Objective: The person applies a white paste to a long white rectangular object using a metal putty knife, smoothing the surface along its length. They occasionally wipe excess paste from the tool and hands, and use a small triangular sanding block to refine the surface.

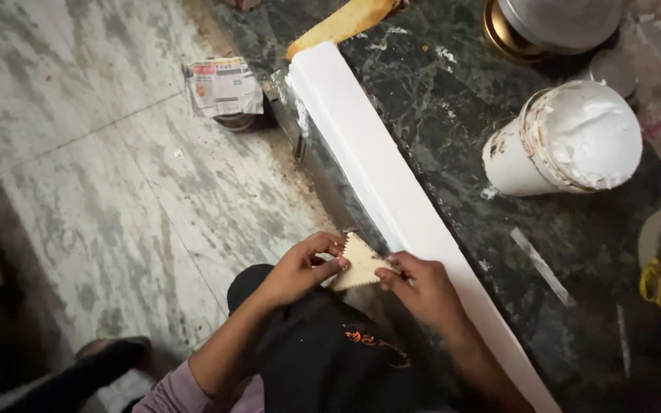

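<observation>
Pinching a small sandpaper piece between left hand and right hand, beside the white-coated ledge edge; pressing hard would likely scar the coating, or slip.

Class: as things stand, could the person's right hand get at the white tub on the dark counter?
Probably yes: the right hand only pinches the toothed card, and bare counter lies between it and the tub.
</observation>
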